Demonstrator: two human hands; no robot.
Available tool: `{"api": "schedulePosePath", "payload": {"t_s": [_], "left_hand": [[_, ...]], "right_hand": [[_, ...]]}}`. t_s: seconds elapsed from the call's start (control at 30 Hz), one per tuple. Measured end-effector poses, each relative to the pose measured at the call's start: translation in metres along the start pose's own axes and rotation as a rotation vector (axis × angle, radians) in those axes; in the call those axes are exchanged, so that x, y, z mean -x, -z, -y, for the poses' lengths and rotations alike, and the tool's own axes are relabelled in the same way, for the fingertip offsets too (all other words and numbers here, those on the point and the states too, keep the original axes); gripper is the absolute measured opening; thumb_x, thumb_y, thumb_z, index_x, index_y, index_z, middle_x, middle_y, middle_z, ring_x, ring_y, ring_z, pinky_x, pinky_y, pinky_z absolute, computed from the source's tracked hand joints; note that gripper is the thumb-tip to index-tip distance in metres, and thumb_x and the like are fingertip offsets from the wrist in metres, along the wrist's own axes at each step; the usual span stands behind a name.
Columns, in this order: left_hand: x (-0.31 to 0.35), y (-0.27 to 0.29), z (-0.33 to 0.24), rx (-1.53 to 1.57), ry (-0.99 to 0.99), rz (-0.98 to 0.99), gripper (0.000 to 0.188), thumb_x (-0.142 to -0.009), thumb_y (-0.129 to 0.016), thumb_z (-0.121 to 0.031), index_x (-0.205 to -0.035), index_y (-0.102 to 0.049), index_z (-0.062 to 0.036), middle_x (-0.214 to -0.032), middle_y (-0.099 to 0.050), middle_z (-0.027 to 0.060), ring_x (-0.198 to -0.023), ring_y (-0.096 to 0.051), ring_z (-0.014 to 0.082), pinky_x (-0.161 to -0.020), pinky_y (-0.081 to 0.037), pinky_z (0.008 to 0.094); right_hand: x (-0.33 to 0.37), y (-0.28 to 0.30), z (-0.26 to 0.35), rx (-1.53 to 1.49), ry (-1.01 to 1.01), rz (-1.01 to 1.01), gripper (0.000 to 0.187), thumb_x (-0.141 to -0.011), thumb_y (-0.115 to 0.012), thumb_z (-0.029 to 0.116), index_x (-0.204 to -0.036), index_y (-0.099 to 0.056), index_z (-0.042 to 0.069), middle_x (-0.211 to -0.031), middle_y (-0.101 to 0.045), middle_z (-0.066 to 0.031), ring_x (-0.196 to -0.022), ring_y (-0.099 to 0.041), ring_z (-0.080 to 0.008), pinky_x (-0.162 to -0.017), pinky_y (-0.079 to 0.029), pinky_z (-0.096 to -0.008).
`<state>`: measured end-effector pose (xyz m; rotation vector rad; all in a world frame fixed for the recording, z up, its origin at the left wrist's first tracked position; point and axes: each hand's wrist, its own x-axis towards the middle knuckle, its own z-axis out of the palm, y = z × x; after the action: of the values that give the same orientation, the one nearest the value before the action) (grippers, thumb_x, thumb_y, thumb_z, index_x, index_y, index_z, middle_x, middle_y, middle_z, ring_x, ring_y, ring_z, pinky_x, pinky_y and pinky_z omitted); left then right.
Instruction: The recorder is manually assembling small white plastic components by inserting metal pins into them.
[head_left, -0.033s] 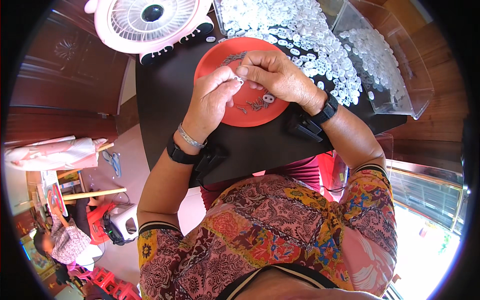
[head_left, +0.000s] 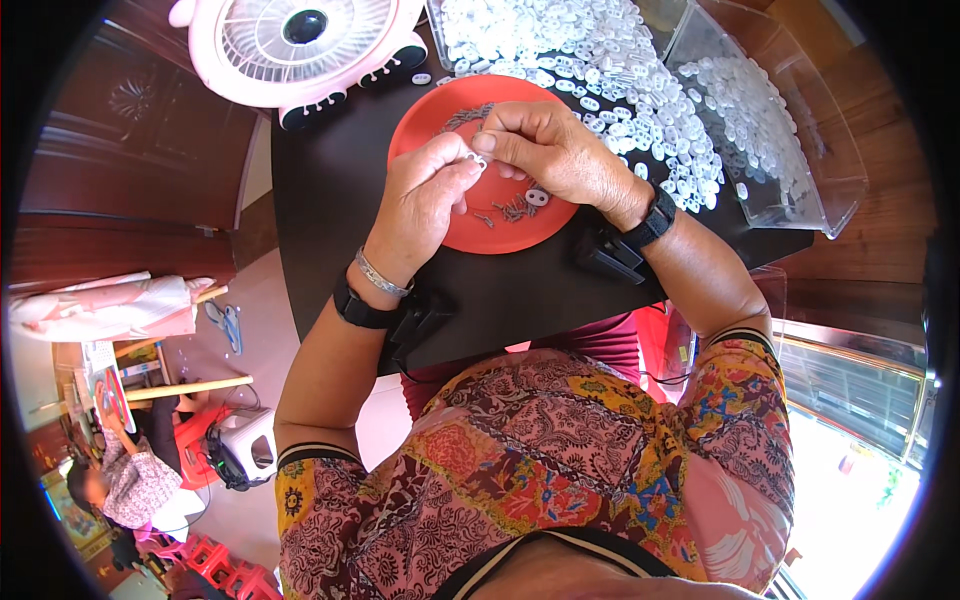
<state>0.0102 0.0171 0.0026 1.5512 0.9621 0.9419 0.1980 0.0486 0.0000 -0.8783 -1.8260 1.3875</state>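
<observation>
Over a round red plate (head_left: pixel 478 238), my left hand (head_left: pixel 425 190) pinches a small white plastic piece with holes (head_left: pixel 477 160) between thumb and forefinger. My right hand (head_left: pixel 550 150) meets it from the other side, thumb and forefinger closed at the piece's upper edge. Whether a tiny part sits between the right fingertips is hidden. Below the hands, small grey metal pieces (head_left: pixel 517 210) lie on the plate beside a loose white oval piece with two holes (head_left: pixel 537 198). More grey metal pieces (head_left: pixel 466 117) form a curved band near the plate's far side.
White oval pieces (head_left: pixel 655 140) spread in a heap beyond the plate on the black table (head_left: pixel 335 250). A clear bin (head_left: pixel 815 190) with more of them stands at right. At far left is a pink fan (head_left: pixel 310 60). Another person (head_left: pixel 140 485) sits at lower left.
</observation>
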Motion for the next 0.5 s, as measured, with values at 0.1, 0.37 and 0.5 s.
{"api": "schedulePosePath", "payload": {"t_s": [0.1,0.37,0.5], "left_hand": [[-0.0002,-0.0015,-0.0005,0.004,0.0,-0.002,0.019,-0.088,-0.051,-0.017,-0.075,-0.052,-0.003,-0.062,-0.045,-0.0009,-0.056,-0.043,0.0085,-0.054,-0.037,0.0226],[0.0003,-0.0026,0.0001,-0.021,0.019,-0.01,0.017,-0.087,-0.051,-0.016,-0.075,-0.052,-0.003,-0.063,-0.044,-0.0012,-0.056,-0.043,0.0074,-0.054,-0.036,0.022],[0.0023,-0.0058,-0.0012,-0.009,-0.002,-0.056,0.017,-0.087,-0.051,-0.015,-0.075,-0.051,-0.0029,-0.063,-0.044,-0.0014,-0.056,-0.042,0.007,-0.053,-0.036,0.0218]], "right_hand": [[0.0004,-0.0018,-0.0007,-0.036,0.01,-0.005,0.019,-0.094,-0.057,0.021,-0.089,-0.062,0.003,-0.066,-0.052,0.0026,-0.06,-0.046,-0.0033,-0.054,-0.039,-0.0206],[0.0022,-0.0004,0.0012,0.046,-0.028,0.011,0.018,-0.094,-0.056,0.019,-0.091,-0.062,0.002,-0.068,-0.054,0.0033,-0.063,-0.048,-0.0027,-0.056,-0.041,-0.0199],[0.0021,-0.003,0.0053,0.056,0.03,0.002,0.018,-0.093,-0.057,0.018,-0.09,-0.062,0.001,-0.068,-0.056,0.002,-0.065,-0.049,-0.0037,-0.059,-0.042,-0.0215]]}}
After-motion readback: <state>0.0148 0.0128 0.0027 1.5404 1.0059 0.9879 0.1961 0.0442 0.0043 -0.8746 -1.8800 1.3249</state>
